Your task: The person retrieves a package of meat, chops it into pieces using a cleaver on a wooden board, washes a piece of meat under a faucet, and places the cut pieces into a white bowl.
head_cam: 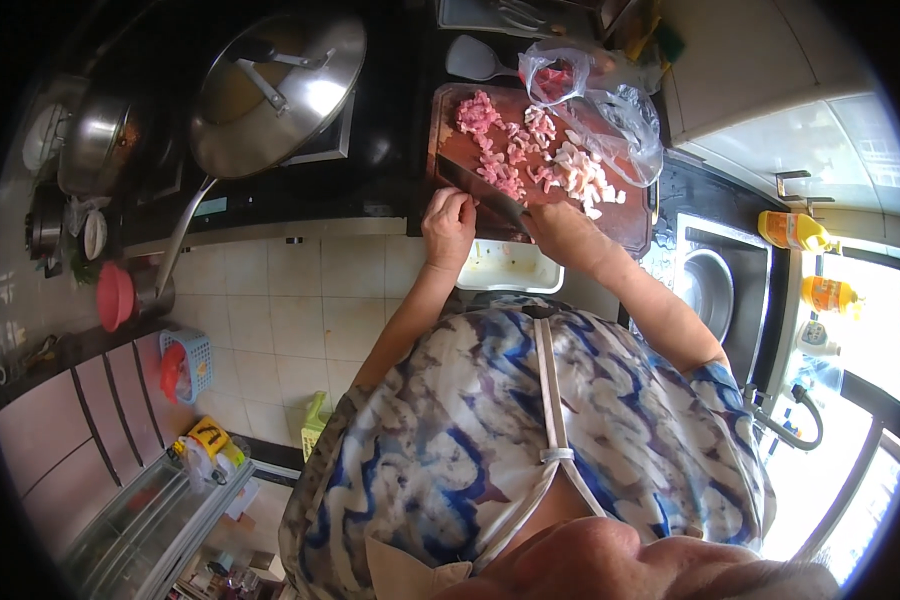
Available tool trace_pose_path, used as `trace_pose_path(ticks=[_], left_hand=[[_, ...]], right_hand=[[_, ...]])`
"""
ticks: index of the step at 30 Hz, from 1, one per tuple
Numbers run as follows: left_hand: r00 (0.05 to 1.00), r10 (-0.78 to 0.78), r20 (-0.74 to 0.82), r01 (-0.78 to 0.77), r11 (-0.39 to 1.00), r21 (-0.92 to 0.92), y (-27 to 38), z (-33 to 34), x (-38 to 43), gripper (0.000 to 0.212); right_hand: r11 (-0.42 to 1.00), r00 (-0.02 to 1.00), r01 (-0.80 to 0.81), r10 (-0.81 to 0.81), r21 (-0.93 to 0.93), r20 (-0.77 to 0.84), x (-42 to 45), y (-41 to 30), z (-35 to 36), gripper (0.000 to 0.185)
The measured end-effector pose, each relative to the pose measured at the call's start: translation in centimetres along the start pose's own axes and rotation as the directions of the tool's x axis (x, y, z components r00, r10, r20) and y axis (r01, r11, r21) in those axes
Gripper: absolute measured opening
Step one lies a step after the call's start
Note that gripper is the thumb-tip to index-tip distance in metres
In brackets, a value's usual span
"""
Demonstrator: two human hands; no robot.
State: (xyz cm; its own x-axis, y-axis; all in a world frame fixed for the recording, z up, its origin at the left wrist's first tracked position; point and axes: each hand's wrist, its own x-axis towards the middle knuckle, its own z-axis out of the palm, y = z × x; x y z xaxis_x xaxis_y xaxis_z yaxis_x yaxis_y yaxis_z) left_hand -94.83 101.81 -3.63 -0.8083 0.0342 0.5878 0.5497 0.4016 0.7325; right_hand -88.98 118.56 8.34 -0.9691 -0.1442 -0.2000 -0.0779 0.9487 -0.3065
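Note:
A kitchen knife with a broad dark blade (480,187) lies slantwise over the near left part of a reddish-brown cutting board (607,219). My right hand (570,234) grips it at the handle end, by the board's near edge. Beside the blade, my left hand (450,225) has its fingers curled at the near left edge; whether it holds a small piece is hidden. Pink chopped meat (478,112) lies beyond the blade, with paler, whitish pieces (579,174) to its right. A clear plastic bag (630,124) rests over the board's far right corner.
A white plastic tray (511,279) sits below the board's near edge. A spatula (472,58) lies beyond the board. To the left is a pan with a metal lid (300,127) and a long handle (184,232). At the right are a sink (709,289) and yellow bottles (791,230).

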Motion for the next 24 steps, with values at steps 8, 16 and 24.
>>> trace_pose_path(ticks=[8,16,24], left_hand=[[1.000,0.009,0.004,-0.009,1.000,0.012,-0.5,0.4,0.0,0.009],[1.000,0.026,0.003,-0.026,1.000,0.015,0.0,0.4,0.3,0.008],[0.993,0.104,0.060,-0.106,0.993,0.046,0.0,0.7,0.6,0.007]], right_hand=[[0.976,0.987,0.135,-0.148,-0.170,-0.062,4.9,-0.4,1.7,0.022],[0.999,0.999,-0.041,0.041,-0.020,-0.036,3.0,-1.1,1.1,0.031],[0.995,0.993,0.055,-0.046,0.081,-0.112,0.8,1.0,1.0,0.027]])
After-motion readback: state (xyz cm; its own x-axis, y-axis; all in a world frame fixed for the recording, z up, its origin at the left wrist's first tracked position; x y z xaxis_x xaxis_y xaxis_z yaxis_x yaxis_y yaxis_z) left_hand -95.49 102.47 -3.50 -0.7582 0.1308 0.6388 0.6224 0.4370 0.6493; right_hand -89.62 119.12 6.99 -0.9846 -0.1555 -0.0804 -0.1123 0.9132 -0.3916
